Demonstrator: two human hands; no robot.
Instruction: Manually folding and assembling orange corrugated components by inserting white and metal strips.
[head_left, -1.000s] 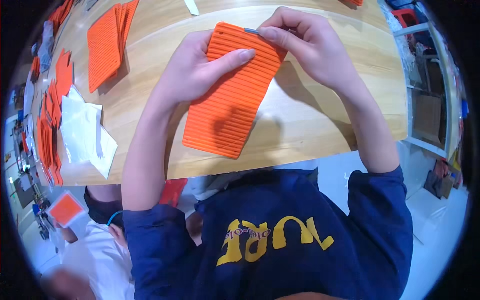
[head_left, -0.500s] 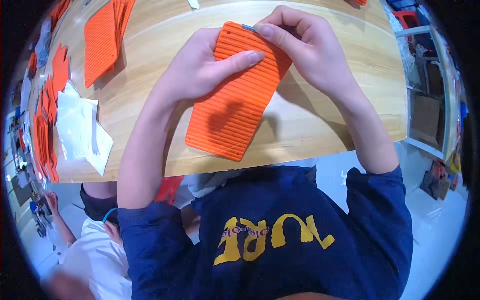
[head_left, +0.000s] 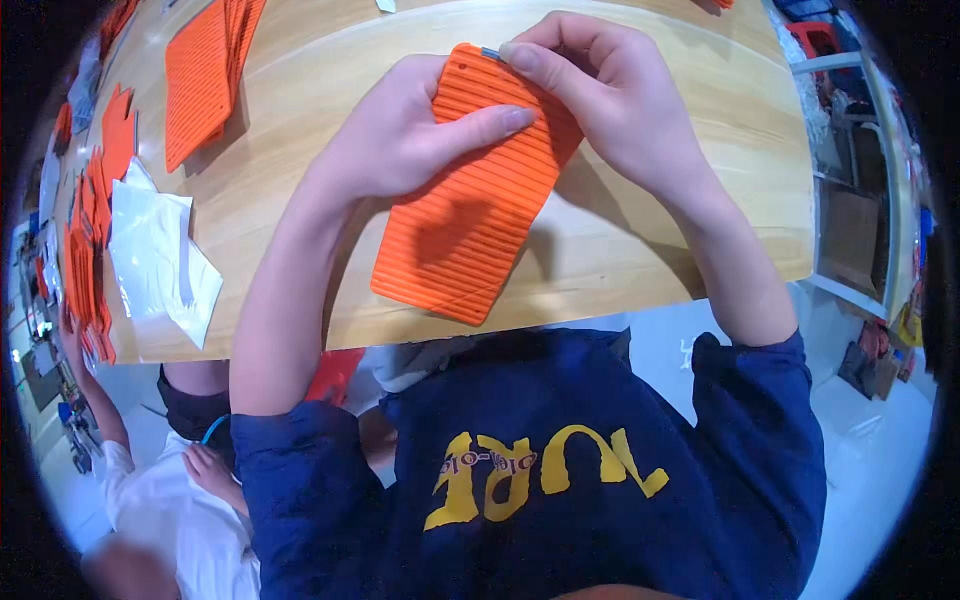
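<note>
An orange ribbed mat [head_left: 455, 235], flat with rounded corners, is held tilted just above the table in front of me. My left hand [head_left: 415, 135] grips its left side, thumb lying across the ribs and the other fingers hidden underneath. A small grey strip [head_left: 491, 53] sticks out at the mat's top edge. There my right hand [head_left: 600, 85] pinches, thumb tip over the edge where the strip ends. Whether the fingers hold the strip, the mat's edge or both is hard to make out.
Several orange ribbed mats [head_left: 198, 85] stand stacked at the far left. White plastic sheets [head_left: 160, 255] lie near a pile of orange pieces [head_left: 88, 250] at the table's left end. A person in a white shirt [head_left: 185, 520] sits to my left. Shelving [head_left: 850, 190] stands beyond the table's right edge.
My right thumb has slid slightly left along the mat's top edge, covering more of the grey strip. At left, the other person's arm has reached up toward the table.
</note>
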